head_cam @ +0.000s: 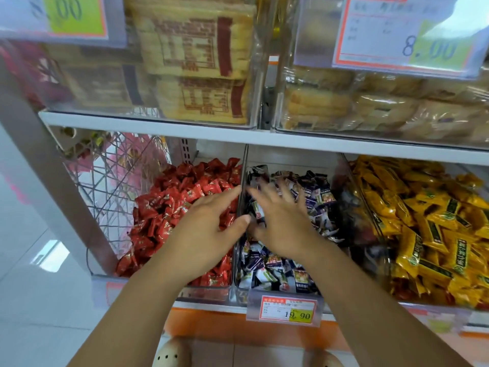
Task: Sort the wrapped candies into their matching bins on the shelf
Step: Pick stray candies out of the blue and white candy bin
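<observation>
Shelf (206, 308) holds red candies (164, 213) at left, dark-wrapped candies (275, 268) in the middle, yellow candies (428, 221) at right. The left hand (209, 229) hovers over the red, fingers straight, holding nothing. The right hand (280, 223), fingers spread and blurred, touches the dark-wrapped ones.

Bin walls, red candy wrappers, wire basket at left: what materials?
Transparent bin wall: looks like clear rigid plastic, perhaps acrylic; candies show through, edge glints. Glossy red candy wrappers: likely plastic film or foil; crinkled, bright highlights. Pale wire basket: seemingly coated metal; thin crossing rods.
</observation>
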`<state>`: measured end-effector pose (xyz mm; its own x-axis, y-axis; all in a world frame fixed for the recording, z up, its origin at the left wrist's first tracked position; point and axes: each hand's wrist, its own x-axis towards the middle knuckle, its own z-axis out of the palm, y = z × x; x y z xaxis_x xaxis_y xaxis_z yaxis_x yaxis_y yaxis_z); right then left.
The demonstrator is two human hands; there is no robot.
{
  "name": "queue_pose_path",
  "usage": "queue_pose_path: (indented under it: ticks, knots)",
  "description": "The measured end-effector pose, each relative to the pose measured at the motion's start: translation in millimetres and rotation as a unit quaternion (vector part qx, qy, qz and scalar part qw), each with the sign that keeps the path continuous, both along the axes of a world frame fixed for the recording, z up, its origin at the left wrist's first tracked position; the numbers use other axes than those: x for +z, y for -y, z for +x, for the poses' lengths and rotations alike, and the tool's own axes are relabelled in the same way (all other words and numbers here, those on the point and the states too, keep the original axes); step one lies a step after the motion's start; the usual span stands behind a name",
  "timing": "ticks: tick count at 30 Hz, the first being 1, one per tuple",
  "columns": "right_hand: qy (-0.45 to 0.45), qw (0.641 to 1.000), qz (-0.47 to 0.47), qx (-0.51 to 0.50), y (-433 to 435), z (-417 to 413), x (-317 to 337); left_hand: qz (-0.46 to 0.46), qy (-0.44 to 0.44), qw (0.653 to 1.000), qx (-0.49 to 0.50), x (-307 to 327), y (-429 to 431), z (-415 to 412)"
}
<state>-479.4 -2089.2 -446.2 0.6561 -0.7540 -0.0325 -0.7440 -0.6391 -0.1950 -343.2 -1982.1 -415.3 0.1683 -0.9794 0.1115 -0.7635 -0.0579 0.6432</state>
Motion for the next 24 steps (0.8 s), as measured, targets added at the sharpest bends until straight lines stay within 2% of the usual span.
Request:
queue_pose_path:
  ticks: [3, 7, 9, 11, 13, 15, 18, 21, 24]
  knots:
    - [-0.128, 0.99, 0.064, 0.006, 1, -10, -10, 0.018, -0.008, 1.0, 0.001, -2, 0, 4]
    - [-0.195, 0.978, 0.072, 0.014, -6, -36, 3, 0.045, -0.021, 0.999, -0.011, 0, -2, 8]
    - [-0.194, 0.974, 0.115, 0.004, -10, -48, 12, 0.053, -0.023, 0.998, -0.019, 0, -2, 10]
    - [-0.114, 0.983, 0.14, -0.013, -7, -50, 22, 0.056, -0.025, 0.998, -0.028, 0, -4, 12]
    - [0.011, 0.996, 0.09, -0.015, 9, -36, 27, 0.053, -0.027, 0.998, -0.035, 0, -5, 12]
    - [0.056, 0.998, -0.003, 0.013, 35, -11, 21, 0.046, -0.04, 0.997, -0.036, 0, -5, 12]
    - [0.011, 0.999, -0.048, 0.004, 67, 26, 6, 0.044, -0.062, 0.997, -0.03, 1, -4, 12]
    - [-0.061, 0.997, -0.001, -0.037, 86, 35, -7, 0.049, -0.078, 0.996, -0.022, 1, -2, 13]
    - [-0.145, 0.989, 0.037, -0.004, 87, 25, -4, 0.065, -0.096, 0.993, -0.016, 3, -1, 13]
